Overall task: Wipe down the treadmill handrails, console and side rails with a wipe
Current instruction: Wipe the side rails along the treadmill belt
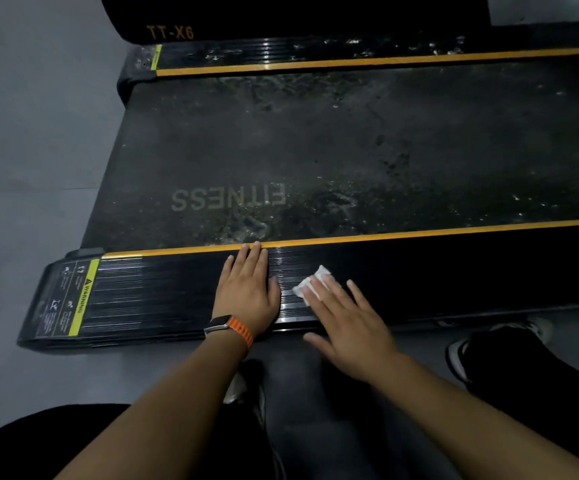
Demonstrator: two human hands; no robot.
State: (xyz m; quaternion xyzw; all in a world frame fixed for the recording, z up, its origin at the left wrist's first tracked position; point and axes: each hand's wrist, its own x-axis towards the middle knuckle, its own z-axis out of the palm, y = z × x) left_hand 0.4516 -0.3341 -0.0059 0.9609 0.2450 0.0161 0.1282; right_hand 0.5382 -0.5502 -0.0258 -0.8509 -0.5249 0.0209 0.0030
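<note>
Flat, straight fingers of the right hand (pixel 347 327) press a small white wipe (pixel 310 284) against the near side rail (pixel 163 292) of a treadmill. Nothing is pinched or curled round it. The wipe is simply pinned under the fingertips, its crumpled far edge showing beyond them. That flat press probably spreads the wipe over the ribbed black surface so it can slide along the rail.

Just to its left, the left hand (pixel 248 285) lies palm down on the same rail, fingers straight and close together, tips reaching the yellow stripe (pixel 419 233) at the belt's edge. It holds nothing and seems to brace the person, who appears to crouch beside the machine. An orange-strapped watch (pixel 227 327) sits on that wrist.

Beyond the rail lies the dark running belt (pixel 316 150), scuffed and dusty, with the word FITNESS upside down from this view. The far side rail (pixel 316 53) is speckled with pale marks. A yellow warning label (pixel 83 296) marks the near rail's left end.

How much of the wipe lies under the fingers cannot be told. Handrails and console are out of view. The near rail runs off to the right into shadow, where dirt is hard to make out. A shoe (pixel 482 348) shows dimly below, and a black casing lettered TT-X6 (pixel 170 32) is cut off at the top.
</note>
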